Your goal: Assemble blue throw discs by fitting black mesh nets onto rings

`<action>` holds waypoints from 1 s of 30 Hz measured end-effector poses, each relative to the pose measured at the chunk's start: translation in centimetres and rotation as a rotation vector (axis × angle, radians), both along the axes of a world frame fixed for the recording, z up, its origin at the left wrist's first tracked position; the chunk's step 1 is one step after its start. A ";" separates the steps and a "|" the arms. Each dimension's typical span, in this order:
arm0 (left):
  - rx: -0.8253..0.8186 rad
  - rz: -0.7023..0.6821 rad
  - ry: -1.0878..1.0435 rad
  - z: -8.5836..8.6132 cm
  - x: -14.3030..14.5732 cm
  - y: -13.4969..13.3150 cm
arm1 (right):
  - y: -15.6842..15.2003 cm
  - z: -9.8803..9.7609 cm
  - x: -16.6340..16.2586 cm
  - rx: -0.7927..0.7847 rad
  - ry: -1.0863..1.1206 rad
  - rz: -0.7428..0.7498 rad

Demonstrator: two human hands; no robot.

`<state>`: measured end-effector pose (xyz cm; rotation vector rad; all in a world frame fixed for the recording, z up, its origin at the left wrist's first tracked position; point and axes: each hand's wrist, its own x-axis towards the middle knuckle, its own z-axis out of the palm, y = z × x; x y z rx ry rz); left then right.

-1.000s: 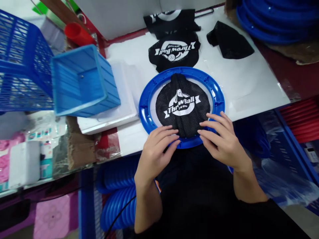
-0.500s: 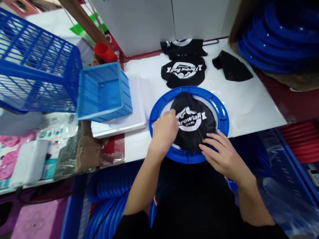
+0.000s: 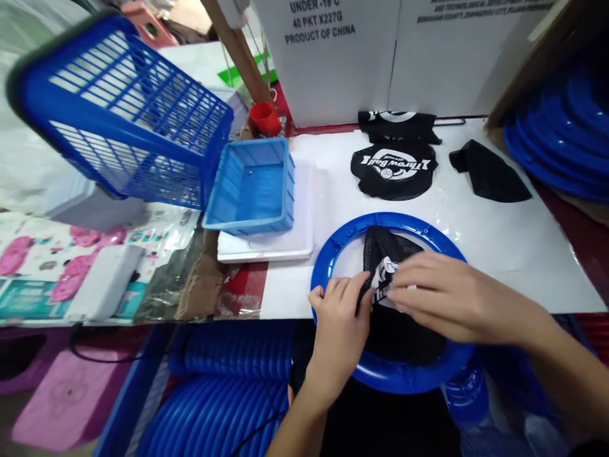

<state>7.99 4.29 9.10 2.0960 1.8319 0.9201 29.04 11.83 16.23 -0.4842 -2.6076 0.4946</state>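
A blue plastic ring [image 3: 390, 219] lies at the front edge of the white-covered table, partly over it. Inside it is a round black mesh piece [image 3: 404, 339] with a white "Throw Ball" print, its upper part bunched up. My left hand [image 3: 340, 320] is closed, thumb and fingers pinching the mesh's left edge over the ring. From the right, my right hand [image 3: 445, 295] reaches across the ring, slightly blurred, with its fingers pressed together on the mesh by the print. This hand covers much of the print and the ring's right side.
More black mesh pieces [image 3: 394, 171] lie behind the ring, with a folded one [image 3: 497, 171] to the right. A light-blue bin [image 3: 252, 219] sits on white foam [image 3: 266, 251], beside a blue basket [image 3: 157, 139]. Stacked blue rings [image 3: 556, 152] stand right; white cartons [image 3: 342, 70] are behind.
The view has swung left, so things appear further right. My right hand has moved from the mesh's lower right to its printed middle, fingers now together. The mesh is more bunched.
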 end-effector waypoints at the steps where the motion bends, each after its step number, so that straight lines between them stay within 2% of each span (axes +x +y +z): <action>1: 0.028 0.025 -0.018 -0.2 -0.1 -0.4 | 1.9 -0.1 -1.4 -0.044 0.020 0.065; 4: 0.108 0.101 -0.073 -0.9 -0.5 -1.2 | 6.8 -1.6 -5.2 -0.315 -0.095 0.271; 6: 0.149 0.094 -0.114 -1.4 -1.0 -1.2 | 8.9 -2.7 -6.7 -0.487 -0.199 0.384; 8: 0.158 0.023 -0.178 -1.7 -1.6 -0.5 | 10.1 -3.5 -7.2 -0.635 -0.230 0.415; 10: 0.141 -0.093 -0.254 -1.6 -2.4 0.7 | 10.6 -3.8 -6.6 -0.723 -0.223 0.376; 14: 0.072 -0.271 -0.446 -1.0 -3.2 3.5 | 10.8 -2.7 -4.5 -0.750 -0.303 0.281; 18: 0.016 -0.365 -0.694 -0.6 -2.1 4.9 | 11.3 -1.1 -3.1 -0.842 -0.577 0.320; 20: 0.010 -0.321 -0.726 -0.7 -1.2 4.9 | 11.7 -0.8 -2.9 -0.896 -0.628 0.323; 23: 0.024 -0.162 -0.677 -0.9 -0.2 4.3 | 11.8 -1.0 -3.1 -0.916 -0.554 0.248; 26: 0.003 -0.017 -0.632 -0.9 0.0 3.7 | 11.2 -1.8 -3.2 -0.860 -0.445 0.124; 30: -0.127 0.057 -0.621 -0.6 -0.5 3.6 | 9.9 -2.8 -3.0 -0.725 -0.333 0.007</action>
